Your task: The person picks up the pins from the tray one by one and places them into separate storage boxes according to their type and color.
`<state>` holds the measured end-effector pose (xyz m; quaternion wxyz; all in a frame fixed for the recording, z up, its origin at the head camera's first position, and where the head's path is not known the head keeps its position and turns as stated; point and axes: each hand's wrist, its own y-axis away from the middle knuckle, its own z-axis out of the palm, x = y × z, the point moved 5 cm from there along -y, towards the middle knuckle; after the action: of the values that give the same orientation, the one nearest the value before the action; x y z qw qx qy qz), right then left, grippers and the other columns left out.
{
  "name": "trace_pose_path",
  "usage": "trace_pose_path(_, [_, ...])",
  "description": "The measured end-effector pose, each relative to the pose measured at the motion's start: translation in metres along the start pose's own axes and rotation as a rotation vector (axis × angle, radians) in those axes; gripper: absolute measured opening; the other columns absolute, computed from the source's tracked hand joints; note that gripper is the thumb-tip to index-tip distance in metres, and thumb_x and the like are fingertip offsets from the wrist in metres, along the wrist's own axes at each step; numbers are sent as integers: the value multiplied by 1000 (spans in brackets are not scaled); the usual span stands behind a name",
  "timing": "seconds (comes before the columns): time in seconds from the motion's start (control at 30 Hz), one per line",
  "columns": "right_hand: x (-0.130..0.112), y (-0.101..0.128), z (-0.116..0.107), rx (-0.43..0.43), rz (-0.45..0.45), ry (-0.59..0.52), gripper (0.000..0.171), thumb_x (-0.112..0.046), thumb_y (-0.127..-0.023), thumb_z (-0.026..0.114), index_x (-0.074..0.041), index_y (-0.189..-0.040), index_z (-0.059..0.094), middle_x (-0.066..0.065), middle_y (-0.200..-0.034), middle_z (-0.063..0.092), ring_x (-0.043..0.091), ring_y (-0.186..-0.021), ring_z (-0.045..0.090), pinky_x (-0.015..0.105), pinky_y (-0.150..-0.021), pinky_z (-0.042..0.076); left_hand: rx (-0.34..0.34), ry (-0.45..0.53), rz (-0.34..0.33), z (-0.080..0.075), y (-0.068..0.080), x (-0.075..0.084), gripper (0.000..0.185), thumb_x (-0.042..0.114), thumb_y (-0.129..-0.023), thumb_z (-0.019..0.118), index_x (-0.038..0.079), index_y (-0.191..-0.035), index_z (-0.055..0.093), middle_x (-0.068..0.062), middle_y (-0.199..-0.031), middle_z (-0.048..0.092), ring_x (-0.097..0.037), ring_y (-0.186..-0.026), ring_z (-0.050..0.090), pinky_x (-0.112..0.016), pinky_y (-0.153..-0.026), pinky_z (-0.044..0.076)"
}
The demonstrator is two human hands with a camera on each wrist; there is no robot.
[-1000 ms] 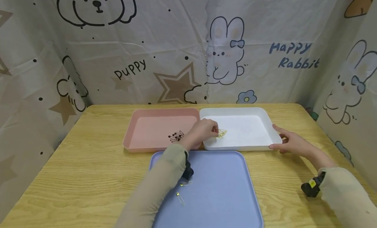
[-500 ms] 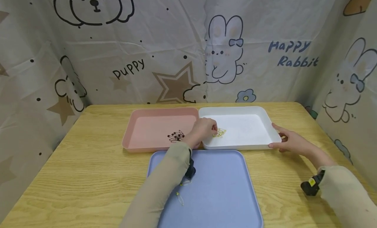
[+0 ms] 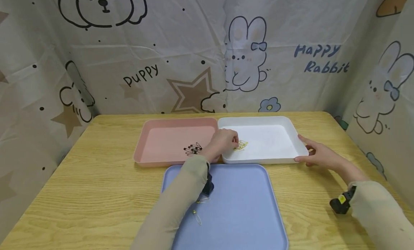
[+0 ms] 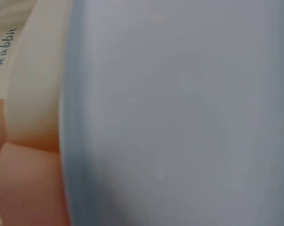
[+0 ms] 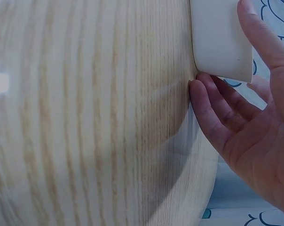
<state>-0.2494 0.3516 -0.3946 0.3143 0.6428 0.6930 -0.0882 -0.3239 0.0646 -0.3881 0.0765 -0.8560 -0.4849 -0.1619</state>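
Note:
My left hand (image 3: pixel 224 141) reaches over the near left corner of the white tray (image 3: pixel 258 118), its fingers curled down at a small pile of gold safety pins (image 3: pixel 242 145). Whether it pinches a pin is hidden by the fingers. My right hand (image 3: pixel 315 154) rests against the white tray's near right corner. In the right wrist view that hand (image 5: pixel 255 141) lies with fairly straight fingers beside the tray's wall (image 5: pixel 217 37) and its thumb along the rim. The left wrist view is a close blur of the blue tray (image 4: pixel 179 113).
A pink tray (image 3: pixel 161 124) left of the white one holds a bunch of dark safety pins (image 3: pixel 193 148). A blue tray (image 3: pixel 245 214) lies at the front with two gold pins (image 3: pixel 198 217) near my left sleeve. Printed cloth walls stand round the wooden table (image 3: pixel 81 192).

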Motion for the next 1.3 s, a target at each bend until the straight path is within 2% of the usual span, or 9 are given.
trace_pose_path(0.17, [-1,0,-1,-2,0,-3,100,-49,-78,64,-11,-146,1,25,-113,43,19,-77,51,28,-67,40,9,93,3,-12,7,0,8,26,-84,65,21,-78,62,6,-77,57,-12,-74,50,-24,-63,39])
trace_pose_path(0.37, [-1,0,-1,-2,-9,-19,99,-47,-79,65,-11,-146,0,24,-112,43,19,-77,51,27,-66,41,-8,125,27,-27,23,-1,7,26,-85,64,21,-83,61,4,-79,56,-13,-73,50,-25,-62,40])
trace_pose_path(0.7, [-1,0,1,4,-12,-15,100,-47,-78,65,-10,-146,1,25,-113,43,19,-78,52,28,-67,43,-45,57,59,-44,52,-10,6,26,-84,64,22,-87,63,7,-79,57,-11,-74,51,-26,-67,41])
trace_pose_path(0.87, [0,-1,2,-1,-10,-17,100,-47,-79,65,-10,-146,1,25,-113,43,19,-78,52,28,-67,43,-70,16,112,-44,67,-15,6,21,-83,61,21,-87,65,8,-79,59,-10,-73,52,-25,-66,43])
trace_pose_path(1.0, [0,-1,2,-1,-11,-10,100,-48,-79,65,-10,-146,1,25,-112,43,19,-77,52,28,-67,43,-47,11,148,-45,79,-20,6,21,-81,61,20,-85,66,10,-77,60,-8,-72,52,-24,-66,43])
trace_pose_path(1.13, [-1,-1,2,4,-14,-3,100,-48,-78,65,-9,-146,2,25,-112,44,19,-77,52,29,-67,43,-38,31,149,-48,92,-23,4,24,-81,64,22,-84,66,10,-76,59,-8,-71,52,-23,-64,42])
trace_pose_path(1.3, [1,0,2,1,-3,-5,101,-49,-79,64,-9,-146,0,26,-113,43,19,-78,52,28,-67,43,-69,7,167,-49,108,-24,6,27,-83,65,21,-85,66,11,-76,58,-7,-71,51,-24,-64,42])
